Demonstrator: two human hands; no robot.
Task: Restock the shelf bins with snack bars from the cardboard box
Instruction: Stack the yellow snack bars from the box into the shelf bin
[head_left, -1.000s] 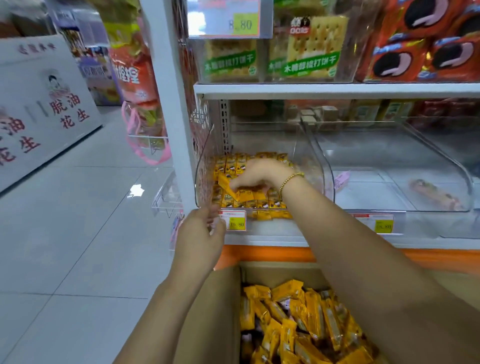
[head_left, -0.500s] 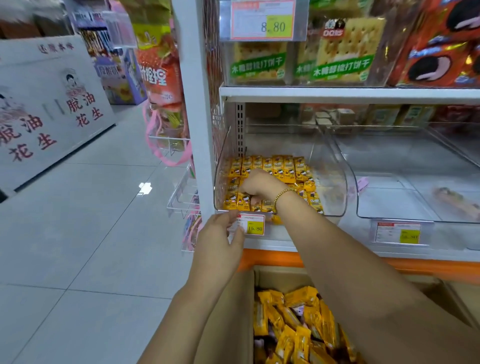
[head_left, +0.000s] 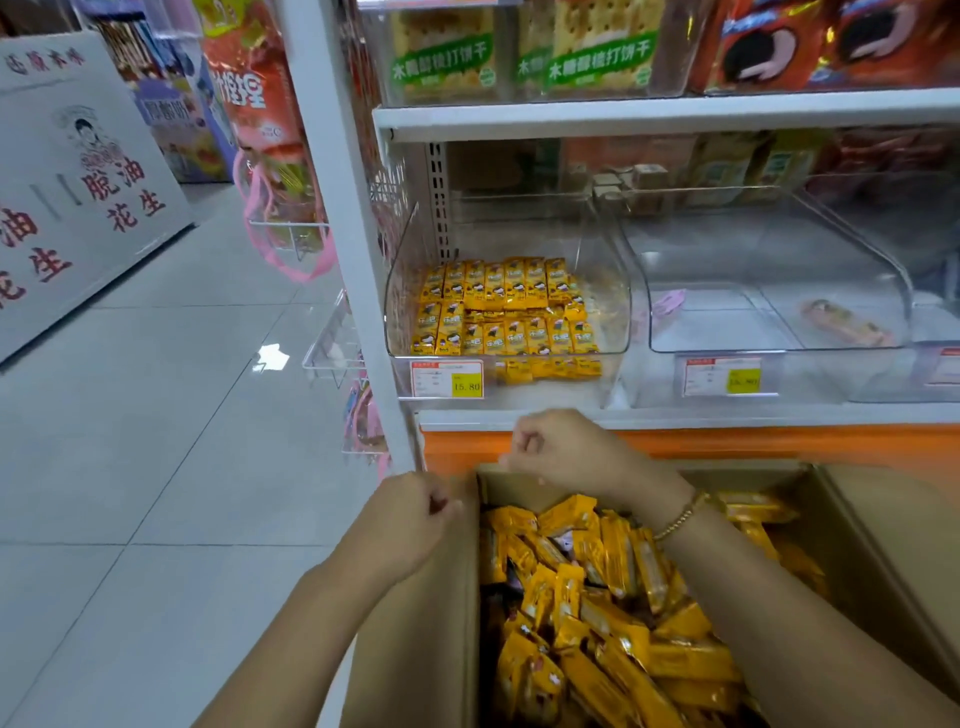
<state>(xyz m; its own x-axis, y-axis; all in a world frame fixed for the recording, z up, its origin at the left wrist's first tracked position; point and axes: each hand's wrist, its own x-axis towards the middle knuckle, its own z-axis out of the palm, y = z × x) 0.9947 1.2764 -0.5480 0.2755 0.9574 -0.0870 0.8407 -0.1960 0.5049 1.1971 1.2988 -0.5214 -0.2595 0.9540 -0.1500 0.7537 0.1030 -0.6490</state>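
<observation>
Observing both hands low at the near-left corner of the cardboard box (head_left: 415, 649), which is standing open below the shelf (head_left: 675, 415). I am seeing the left hand (head_left: 410, 519) with fingers curled inward, lying against the top edge of the box's left flap; I cannot tell whether it is pinching the cardboard or merely touching it. The right hand (head_left: 566, 452) is hovering over the box's far rim with its fingers drawn into a loose fist, and nothing is showing in its grasp. A beaded bracelet (head_left: 680, 519) is sitting on that wrist.

The snack bars (head_left: 597, 597) are lying jumbled in yellow wrappers inside the box, directly beneath the right forearm. More of them, the shelved bars (head_left: 498, 306), are standing in tidy rows in the clear bin (head_left: 405, 260) at the shelf's left end, above a price tag (head_left: 447, 379). The neighbouring bin (head_left: 779, 260) is holding one lone bar (head_left: 844, 325).
</observation>
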